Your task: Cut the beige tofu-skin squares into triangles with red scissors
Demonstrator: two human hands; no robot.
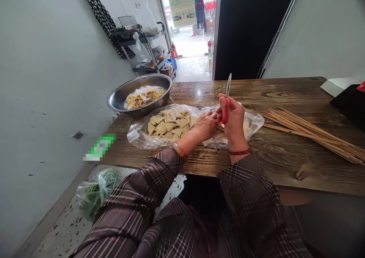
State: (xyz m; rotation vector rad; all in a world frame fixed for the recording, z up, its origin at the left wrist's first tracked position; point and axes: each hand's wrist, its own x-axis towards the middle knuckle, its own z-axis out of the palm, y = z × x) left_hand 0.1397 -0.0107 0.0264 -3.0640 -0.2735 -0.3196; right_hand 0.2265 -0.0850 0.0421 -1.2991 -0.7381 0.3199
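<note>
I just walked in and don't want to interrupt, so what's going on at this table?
A person in a plaid top is working at a wooden table. The right hand holds red-handled scissors, blades pointing up. The left hand is right beside it; whether it grips anything is hidden. Pale folded triangular pieces lie in clear plastic to the left, near a metal bowl. Thin wooden sticks lie loose on the right.

Shiny metal bowl (117, 99), glossy plastic bag (135, 135), grained wooden table (279, 163), metal scissor blades (228, 86)
</note>
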